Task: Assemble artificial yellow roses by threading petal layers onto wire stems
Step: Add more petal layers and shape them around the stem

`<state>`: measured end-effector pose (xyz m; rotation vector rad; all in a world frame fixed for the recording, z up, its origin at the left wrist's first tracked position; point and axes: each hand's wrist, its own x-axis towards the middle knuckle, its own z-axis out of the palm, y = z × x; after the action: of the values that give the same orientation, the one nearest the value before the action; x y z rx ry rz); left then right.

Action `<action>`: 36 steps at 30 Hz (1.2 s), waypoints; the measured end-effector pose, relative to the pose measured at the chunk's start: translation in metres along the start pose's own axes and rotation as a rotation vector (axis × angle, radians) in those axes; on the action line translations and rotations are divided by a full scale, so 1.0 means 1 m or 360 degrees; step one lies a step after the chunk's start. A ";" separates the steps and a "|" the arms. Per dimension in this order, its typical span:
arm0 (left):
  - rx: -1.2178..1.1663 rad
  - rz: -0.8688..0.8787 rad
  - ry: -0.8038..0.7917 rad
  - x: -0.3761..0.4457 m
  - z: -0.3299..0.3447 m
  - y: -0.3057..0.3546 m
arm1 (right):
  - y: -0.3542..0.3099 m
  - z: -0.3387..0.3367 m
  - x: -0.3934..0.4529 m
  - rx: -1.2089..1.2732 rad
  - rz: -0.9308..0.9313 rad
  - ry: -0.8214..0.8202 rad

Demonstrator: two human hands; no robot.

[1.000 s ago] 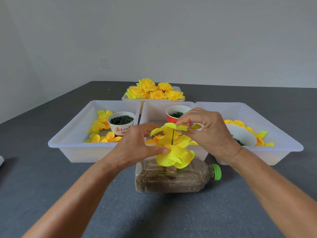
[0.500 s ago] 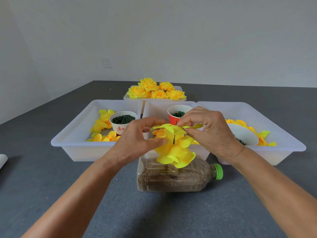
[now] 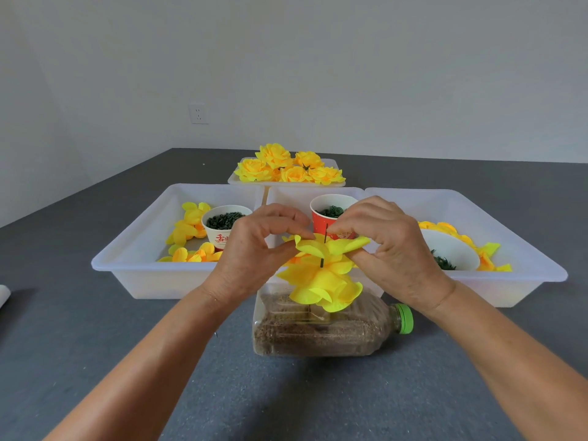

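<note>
A thin dark wire stem (image 3: 325,241) stands upright out of a clear sand-filled bottle (image 3: 318,329) lying on its side. Yellow petal layers (image 3: 321,286) are bunched on the stem just above the bottle. A flat yellow petal layer (image 3: 331,246) is threaded on the stem higher up, with a gap below it. My left hand (image 3: 254,256) pinches its left edge and my right hand (image 3: 385,246) pinches its right edge. The wire tip pokes above the layer.
Three white trays sit behind: the left tray (image 3: 140,249) has loose petals and a white cup (image 3: 222,224) of dark green parts, the middle one a red cup (image 3: 331,214), the right tray (image 3: 525,249) petals and a bowl. Finished roses (image 3: 286,167) lie further back.
Both hands have pushed the top petal layer down the wire, so more of the stem tip now shows above it. The left hand moved from the lower bunch up to the layer's edge.
</note>
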<state>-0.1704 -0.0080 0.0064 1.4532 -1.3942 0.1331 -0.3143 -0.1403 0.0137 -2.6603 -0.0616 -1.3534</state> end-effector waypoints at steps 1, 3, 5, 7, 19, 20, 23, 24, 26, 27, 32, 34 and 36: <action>-0.0010 -0.0012 -0.0003 -0.001 0.000 -0.001 | 0.001 0.001 -0.001 0.0008 0.0077 -0.0012; -0.0034 -0.0017 -0.0008 -0.002 0.000 -0.002 | 0.003 0.002 -0.003 0.0053 0.0215 -0.0077; -0.0045 -0.0018 -0.0016 -0.003 0.000 -0.003 | 0.004 0.002 -0.005 0.0154 0.0303 -0.0143; -0.0046 -0.0056 -0.0033 -0.003 0.000 -0.004 | 0.003 0.004 -0.007 0.0314 0.0409 -0.0146; 0.0007 -0.0153 -0.0122 -0.009 -0.002 -0.005 | -0.002 0.008 -0.011 0.0386 0.0342 -0.0216; 0.0019 -0.0148 -0.0127 -0.009 -0.002 -0.005 | -0.002 0.007 -0.011 0.0365 0.0331 -0.0218; 0.0048 -0.0055 -0.0170 -0.010 -0.004 -0.003 | -0.003 0.006 -0.011 0.0316 0.0291 -0.0214; 0.0062 -0.0029 -0.0188 -0.010 -0.005 -0.002 | -0.003 0.005 -0.011 0.0297 0.0277 -0.0225; 0.0097 -0.0002 -0.0221 -0.010 -0.006 -0.001 | -0.003 0.005 -0.011 0.0263 0.0254 -0.0255; 0.0115 0.0007 -0.0232 -0.010 -0.006 -0.001 | -0.003 0.004 -0.011 0.0246 0.0247 -0.0266; 0.0128 0.0026 -0.0242 -0.011 -0.006 -0.003 | -0.008 0.001 -0.010 0.0081 0.0205 -0.0320; 0.0156 0.0044 -0.0255 -0.013 -0.006 -0.005 | -0.009 -0.001 -0.009 -0.0049 0.0141 -0.0343; 0.0172 0.0055 -0.0267 -0.014 -0.006 -0.006 | -0.010 -0.002 -0.009 -0.0114 0.0109 -0.0373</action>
<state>-0.1666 0.0034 -0.0046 1.5590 -1.5691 0.1123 -0.3226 -0.1303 0.0090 -2.8404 0.0514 -1.0378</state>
